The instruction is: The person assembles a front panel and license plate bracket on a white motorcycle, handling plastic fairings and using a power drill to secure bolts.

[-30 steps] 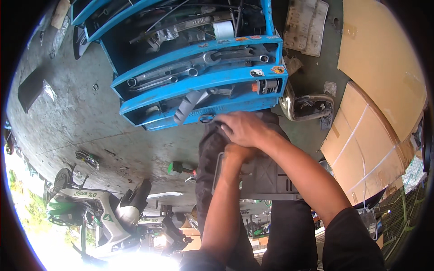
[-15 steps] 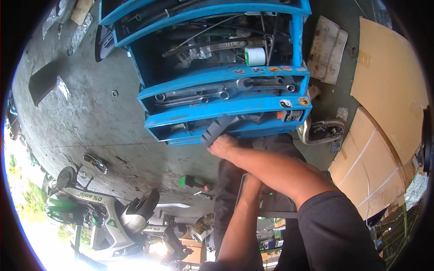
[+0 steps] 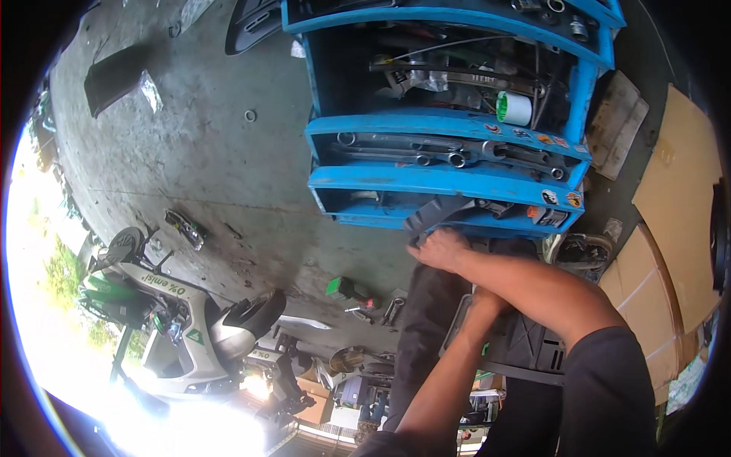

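Two forearms are coming up from the lower edge. Your right hand [image 3: 442,250] is reaching across to the lowest drawer of the blue tool cabinet [image 3: 449,179], its fingers curling round the near end of a dark grey flat piece [image 3: 438,213] that is sticking out of that drawer at a slant. Your left hand [image 3: 487,301] is lying lower, pressing against a grey plastic panel [image 3: 525,343]; the right forearm is hiding its fingers, so you cannot tell whether it is gripping or only resting there.

My worry: the grey piece is sitting among loose tools, and pulling it at an angle could snag it on the drawer lip or drag the black tool [image 3: 495,206] beside it out onto the concrete floor [image 3: 190,175]. The panel under your left arm could also be slipping while your attention is on the drawer.

Farther up, wrenches [image 3: 449,152] are lying in the middle drawer, and small round and oval stickers [image 3: 560,199] (white, red and orange) are dotting the drawer fronts toward the right. A white roll with a green end [image 3: 514,108] is standing in the top compartment. Flattened brown cardboard [image 3: 674,198] is lying well off to the right, and a white-and-green scooter [image 3: 175,327] is parked to the left.
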